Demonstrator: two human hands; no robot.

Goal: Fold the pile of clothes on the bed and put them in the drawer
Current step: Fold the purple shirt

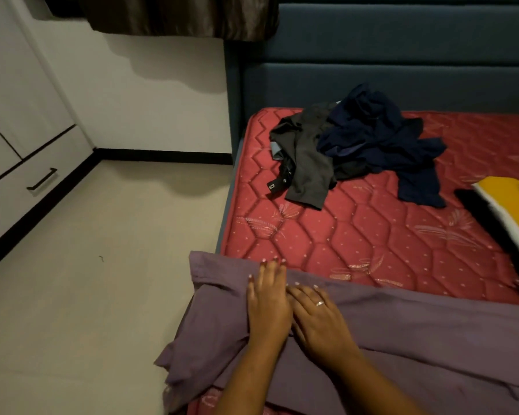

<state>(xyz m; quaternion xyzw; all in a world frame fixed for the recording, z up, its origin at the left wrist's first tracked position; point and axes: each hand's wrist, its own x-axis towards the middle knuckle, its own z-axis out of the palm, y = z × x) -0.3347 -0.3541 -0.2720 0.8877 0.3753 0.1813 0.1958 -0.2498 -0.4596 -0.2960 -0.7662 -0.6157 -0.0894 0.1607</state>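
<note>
Currently left hand [268, 301] and right hand [321, 320] press flat, fingers straight, on purple garment [408, 327]; long axis 9-to-3 o'clock (left hand nearer the overhanging end). Pile [366, 145] at 1 o'clock.

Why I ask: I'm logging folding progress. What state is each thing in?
Purple cloth garment: spread along the near edge of the red quilted mattress, left end overhanging.
Left hand: open, pressing flat on the garment.
Right hand: open, pressing flat on the garment.
Pile of dark grey and navy clothes: crumpled, unfolded.
White drawer with black handle: closed.
</note>
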